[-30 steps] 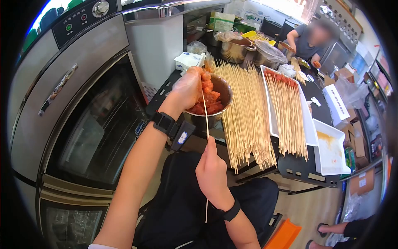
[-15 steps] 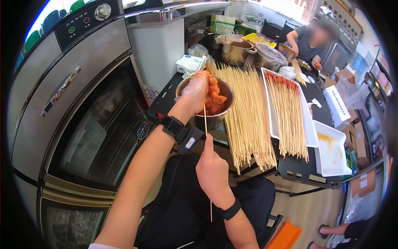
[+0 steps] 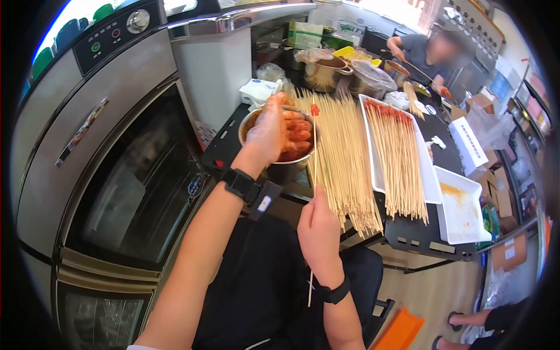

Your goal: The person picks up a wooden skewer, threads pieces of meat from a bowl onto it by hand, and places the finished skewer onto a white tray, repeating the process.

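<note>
A thin wooden skewer [image 3: 316, 151] is pinched in my right hand [image 3: 319, 233], standing nearly upright with a small red piece of meat [image 3: 315, 109] at its top end. My left hand [image 3: 269, 131], in a clear plastic glove smeared with red sauce, is over the metal pot [image 3: 244, 123]. Its fingers stretch out apart above the red marinated meat [image 3: 291, 156] inside. Just right of the pot lies a wide pile of bare skewers [image 3: 344, 163]. Beyond it, a white tray [image 3: 431, 181] carries skewers tipped with red meat [image 3: 396, 157].
Another white tray [image 3: 461, 216], stained with sauce, sits at the table's right end. A tissue pack [image 3: 259, 91] is behind the pot. Across the table a person [image 3: 417, 61] handles a skewer near several covered pots. A steel cabinet [image 3: 122, 175] stands at my left.
My right hand has moved right and up, bringing the skewer out from under my left hand with meat on its tip. My left hand has opened its fingers over the pot.
</note>
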A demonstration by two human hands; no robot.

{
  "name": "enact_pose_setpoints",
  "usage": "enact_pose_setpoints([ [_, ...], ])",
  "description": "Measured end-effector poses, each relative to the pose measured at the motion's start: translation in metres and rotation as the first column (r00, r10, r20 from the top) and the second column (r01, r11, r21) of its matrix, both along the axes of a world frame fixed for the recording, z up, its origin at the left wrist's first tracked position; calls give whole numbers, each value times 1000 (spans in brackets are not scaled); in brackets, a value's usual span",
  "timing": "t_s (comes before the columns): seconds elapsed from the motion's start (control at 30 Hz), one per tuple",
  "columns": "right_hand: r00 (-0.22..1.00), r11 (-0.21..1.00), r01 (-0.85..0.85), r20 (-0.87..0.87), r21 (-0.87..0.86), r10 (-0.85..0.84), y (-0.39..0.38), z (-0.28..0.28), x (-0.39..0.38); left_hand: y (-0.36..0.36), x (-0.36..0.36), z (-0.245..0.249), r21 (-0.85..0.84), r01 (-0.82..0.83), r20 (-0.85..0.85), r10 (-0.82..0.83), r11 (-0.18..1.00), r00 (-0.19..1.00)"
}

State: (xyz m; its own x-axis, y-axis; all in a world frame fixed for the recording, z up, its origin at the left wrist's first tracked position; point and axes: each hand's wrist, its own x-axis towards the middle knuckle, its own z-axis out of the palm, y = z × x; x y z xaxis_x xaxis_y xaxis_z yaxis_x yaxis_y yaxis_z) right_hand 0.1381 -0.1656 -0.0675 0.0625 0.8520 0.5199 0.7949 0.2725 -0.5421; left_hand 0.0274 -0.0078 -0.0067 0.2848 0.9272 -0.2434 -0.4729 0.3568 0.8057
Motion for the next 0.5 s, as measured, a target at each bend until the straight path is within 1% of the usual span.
enact_pose_setpoints([
  [0.03,998,1000,8,-57,7,-8,0,3,9,1,0,-3,-6,-76,-22,75,997,997],
  [0.07,994,1000,23,-110,15,-21,-1,7,22,0,1,-1,-15,-119,-60,118,993,991],
  [0.1,980,993,41,-187,-113,-61,-2,19,37,1,1,0,-23,-161,-97,158,987,983],
  [0.13,978,993,86,-181,-86,-100,3,22,56,7,-2,-6,-16,-136,-55,135,991,989],
  [0.17,976,991,124,-175,-58,-132,9,26,77,-9,5,9,-30,-187,-84,184,982,979],
  [0.23,971,969,174,-135,-177,-199,23,45,116,-7,5,5,-12,-185,-123,183,983,975],
  [0.3,974,970,224,43,-93,-221,52,45,160,-7,5,3,-2,-168,-131,167,986,977],
  [0.37,948,971,222,254,-84,-194,93,38,206,-4,5,2,14,-158,-139,159,987,977],
  [0.4,947,972,221,257,-76,-195,108,36,216,-2,5,0,16,-170,-139,171,985,975],
  [0.43,879,937,324,409,-134,-246,119,34,223,0,5,-2,18,-183,-141,183,983,973],
  [0.47,786,886,431,554,-172,-275,124,35,225,1,5,-3,23,-184,-138,186,983,973],
  [0.5,786,888,429,554,-165,-276,125,32,224,2,4,-5,19,-174,-143,175,985,974],
])
